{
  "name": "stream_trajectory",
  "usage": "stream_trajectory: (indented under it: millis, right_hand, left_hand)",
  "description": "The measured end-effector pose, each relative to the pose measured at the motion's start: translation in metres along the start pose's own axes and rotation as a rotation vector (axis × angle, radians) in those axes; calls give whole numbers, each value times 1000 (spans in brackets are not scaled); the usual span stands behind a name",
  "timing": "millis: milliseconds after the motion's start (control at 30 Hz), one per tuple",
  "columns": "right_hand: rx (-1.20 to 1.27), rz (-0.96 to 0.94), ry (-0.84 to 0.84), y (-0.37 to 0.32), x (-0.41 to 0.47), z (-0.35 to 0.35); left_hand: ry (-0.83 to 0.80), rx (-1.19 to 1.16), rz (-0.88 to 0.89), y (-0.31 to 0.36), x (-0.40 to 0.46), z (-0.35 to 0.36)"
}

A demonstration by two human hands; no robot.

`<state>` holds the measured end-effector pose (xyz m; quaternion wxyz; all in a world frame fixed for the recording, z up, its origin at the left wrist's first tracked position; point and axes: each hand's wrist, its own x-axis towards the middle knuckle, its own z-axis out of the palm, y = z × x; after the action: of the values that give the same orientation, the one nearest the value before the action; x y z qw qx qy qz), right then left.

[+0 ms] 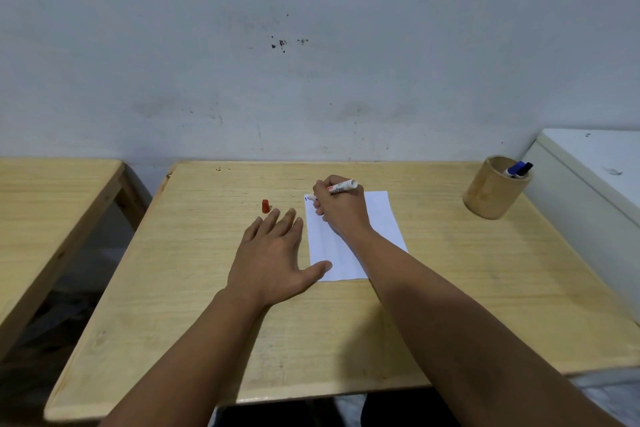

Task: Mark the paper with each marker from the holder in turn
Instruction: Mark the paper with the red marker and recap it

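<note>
A white sheet of paper [384, 218] lies on the wooden table [450, 288]. My right hand [341, 210] grips a white marker [341, 186] with its tip down at the paper's far left corner, beside a small blue mark [305, 198]. My left hand [273, 253] lies flat on the table, fingers spread, its thumb pressing the paper's near left corner. The marker's red cap [265, 206] stands on the table just beyond my left fingertips. A round wooden holder [493, 192] at the far right holds a blue marker [518, 169].
A white cabinet [595, 184] stands against the table's right side. A second wooden table [45, 211] sits to the left across a gap. A grey wall runs close behind both tables.
</note>
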<state>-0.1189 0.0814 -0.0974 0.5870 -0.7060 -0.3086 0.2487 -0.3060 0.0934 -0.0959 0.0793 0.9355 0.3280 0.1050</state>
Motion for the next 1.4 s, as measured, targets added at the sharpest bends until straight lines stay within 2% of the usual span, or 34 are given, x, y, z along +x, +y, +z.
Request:
stream_trajectory:
  millis: [233, 400, 633, 700, 800, 833, 867, 967, 1067, 1133, 1300, 1400]
  right_hand:
    - [-13, 14, -12, 1, 3, 2]
    - [85, 51, 3, -1, 2, 0]
    - [226, -56, 99, -35, 2, -21]
    - [289, -43, 87, -49, -1, -34]
    - [421, 86, 73, -66, -5, -54]
    - [418, 103, 90, -67, -5, -59]
    - [400, 103, 107, -67, -6, -64]
    - [339, 74, 104, -63, -13, -77]
    - [295, 111, 55, -61, -20, -90]
    - [220, 109, 22, -60, -25, -97]
    - [79, -45, -38, -55, -37, -106]
    - [60, -119, -44, -61, -41, -109]
  left_hand:
    - [17, -12, -3, -1, 1, 2]
    - [2, -6, -8, -1, 0, 1]
    - [-6, -42, -9, -1, 0, 0]
    - [81, -112, -31, -2, 1, -1]
    - [393, -210, -134, -6, 11, -9]
    - [449, -217, -178, -9, 16, -12]
    - [443, -231, -226, -14, 22, -16]
    - [258, -271, -322, -28, 38, -18]
    - [237, -275, -333, -36, 44, -15]
    - [264, -486, -410, -33, 49, -21]
    - [257, -1303, -580, 0, 76, -66]
    - [202, -1481, -572, 25, 85, -85]
